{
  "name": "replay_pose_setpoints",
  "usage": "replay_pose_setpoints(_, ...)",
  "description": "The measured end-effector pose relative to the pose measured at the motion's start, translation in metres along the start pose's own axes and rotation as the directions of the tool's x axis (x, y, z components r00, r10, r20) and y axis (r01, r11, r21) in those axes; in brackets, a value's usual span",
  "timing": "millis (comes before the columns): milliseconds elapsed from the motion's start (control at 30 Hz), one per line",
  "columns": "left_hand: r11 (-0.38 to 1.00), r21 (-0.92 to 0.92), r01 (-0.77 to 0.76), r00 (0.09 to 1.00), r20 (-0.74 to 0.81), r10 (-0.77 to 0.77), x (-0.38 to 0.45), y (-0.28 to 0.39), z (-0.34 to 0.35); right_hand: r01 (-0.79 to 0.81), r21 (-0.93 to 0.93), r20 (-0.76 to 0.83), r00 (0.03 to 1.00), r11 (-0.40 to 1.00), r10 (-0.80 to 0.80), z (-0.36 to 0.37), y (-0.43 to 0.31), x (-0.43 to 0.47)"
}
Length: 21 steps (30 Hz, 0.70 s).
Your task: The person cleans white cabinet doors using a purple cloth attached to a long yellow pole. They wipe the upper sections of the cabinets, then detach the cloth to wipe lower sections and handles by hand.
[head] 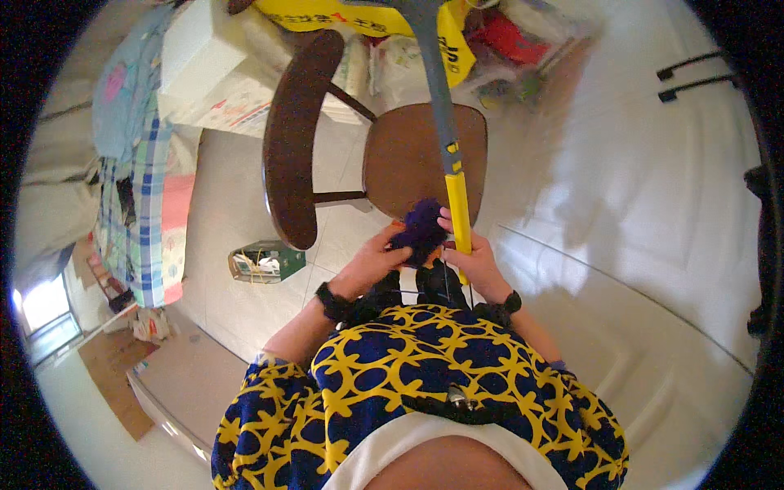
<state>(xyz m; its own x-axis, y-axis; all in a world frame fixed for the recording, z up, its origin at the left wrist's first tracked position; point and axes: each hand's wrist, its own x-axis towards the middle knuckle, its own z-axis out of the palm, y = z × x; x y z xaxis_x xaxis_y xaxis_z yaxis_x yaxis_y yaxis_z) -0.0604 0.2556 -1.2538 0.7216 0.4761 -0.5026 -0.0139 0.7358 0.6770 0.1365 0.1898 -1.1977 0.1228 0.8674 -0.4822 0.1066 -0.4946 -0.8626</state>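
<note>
In the head view, my left hand (375, 252) holds a dark purple fluffy thing (422, 229), its thumb lying across the near side. Bits of orange show at the edges of the fluff; what it is exactly I cannot tell. My right hand (481, 263) is at the yellow handle (458, 211) of a long grey and yellow tool, and its fingertips reach to the right side of the fluff. From there the grey shaft (436, 79) runs up past the frame's top edge, which cuts off the far end. Both hands are above my lap.
A brown chair (422, 153) with a curved backrest (291, 141) stands just beyond my hands. An open green carton (269, 262) is on the tiled floor at left. Plaid bedding (144, 226) hangs farther left. White panels with black handles (698, 86) line the right side.
</note>
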Motion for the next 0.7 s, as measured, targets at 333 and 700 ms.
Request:
replay_pose_setpoints(333, 0.984, 0.146, -0.102, 0.990, 0.109, 0.087, -0.011, 0.025, 0.019, -0.123, 0.058, -0.068, 0.990, 0.991, 0.126, 0.009, 0.003, 0.001)
replay_pose_setpoints(700, 0.945, 0.037, -0.326, 0.904, -0.282, 0.323, -0.033, 0.047, -0.057, -0.171, 0.134, -0.266, 0.943, 0.976, 0.202, -0.040, 0.041, -0.004)
